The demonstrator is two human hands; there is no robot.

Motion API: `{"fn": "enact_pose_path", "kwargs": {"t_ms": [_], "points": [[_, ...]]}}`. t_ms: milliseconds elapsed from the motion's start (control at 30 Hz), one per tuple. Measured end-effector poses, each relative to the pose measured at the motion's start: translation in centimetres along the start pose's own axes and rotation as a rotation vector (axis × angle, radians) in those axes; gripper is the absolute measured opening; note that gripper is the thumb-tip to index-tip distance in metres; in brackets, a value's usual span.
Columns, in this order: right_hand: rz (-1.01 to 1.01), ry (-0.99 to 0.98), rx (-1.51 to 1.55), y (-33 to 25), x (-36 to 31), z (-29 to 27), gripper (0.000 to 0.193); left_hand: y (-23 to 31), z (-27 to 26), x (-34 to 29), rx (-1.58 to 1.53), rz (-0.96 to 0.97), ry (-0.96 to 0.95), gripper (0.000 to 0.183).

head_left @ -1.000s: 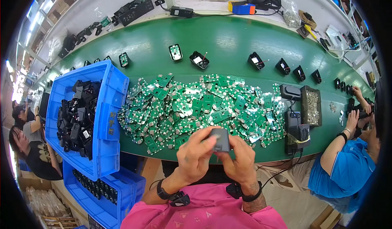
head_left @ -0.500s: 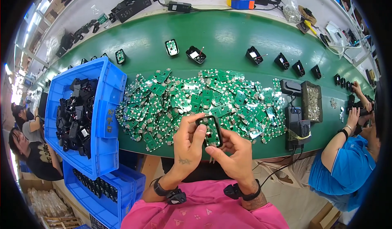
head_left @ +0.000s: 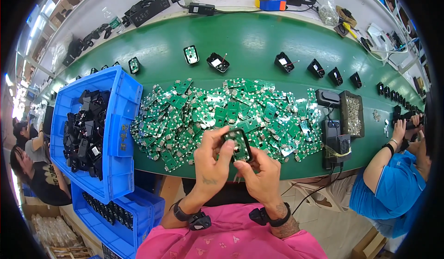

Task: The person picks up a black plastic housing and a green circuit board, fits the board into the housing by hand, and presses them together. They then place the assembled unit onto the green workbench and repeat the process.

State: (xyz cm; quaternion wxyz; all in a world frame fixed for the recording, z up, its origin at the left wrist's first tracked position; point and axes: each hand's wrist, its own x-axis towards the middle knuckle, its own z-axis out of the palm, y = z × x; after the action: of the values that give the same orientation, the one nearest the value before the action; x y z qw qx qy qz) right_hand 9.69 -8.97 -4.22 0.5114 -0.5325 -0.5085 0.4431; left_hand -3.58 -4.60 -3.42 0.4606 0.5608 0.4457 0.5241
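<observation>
A small black plastic housing (head_left: 250, 153) with a green circuit board (head_left: 239, 144) in its open face is held in front of me, above the table's near edge. My left hand (head_left: 212, 156) grips its left side, the thumb lying on the board. At the lower right corner, my right hand (head_left: 260, 170) has its fingers closed round the housing, the thumb at its bottom edge. Thin pale ends poke out below the right thumb; I cannot make out what they are. Just beyond my hands lies a broad heap of loose green circuit boards (head_left: 203, 113).
A blue crate (head_left: 121, 120) of black housings stands at left, another blue crate (head_left: 99, 219) below it. Black housings (head_left: 217, 62) are spaced across the green table (head_left: 249, 32). At right are a tray of small metal parts (head_left: 352, 115), a black corded device (head_left: 336, 141) and a co-worker in blue (head_left: 386, 180).
The housing has tilted slightly in my hands. My right thumb has slid down off the board to its lower edge. The co-worker's reaching hand at right has drawn back.
</observation>
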Motion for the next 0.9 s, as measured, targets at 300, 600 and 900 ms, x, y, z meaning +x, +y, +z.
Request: {"fn": "enact_pose_path", "kwargs": {"t_ms": [300,600,900], "points": [[-0.114,-0.035,-0.168,-0.8,0.1,0.1,0.036,-1.6,-0.9,0.8,-0.313,-0.467,-0.034,0.015],[-0.112,0.059,-0.228,-1.2,-0.2,-0.2,0.025,-1.2,-0.2,0.0,-0.320,-0.431,-0.030,0.019],[0.114,-0.056,0.246,-0.7,-1.0,-0.8,0.035,1.9,-0.5,-1.1,-0.081,-0.126,-0.139,0.037]]}}
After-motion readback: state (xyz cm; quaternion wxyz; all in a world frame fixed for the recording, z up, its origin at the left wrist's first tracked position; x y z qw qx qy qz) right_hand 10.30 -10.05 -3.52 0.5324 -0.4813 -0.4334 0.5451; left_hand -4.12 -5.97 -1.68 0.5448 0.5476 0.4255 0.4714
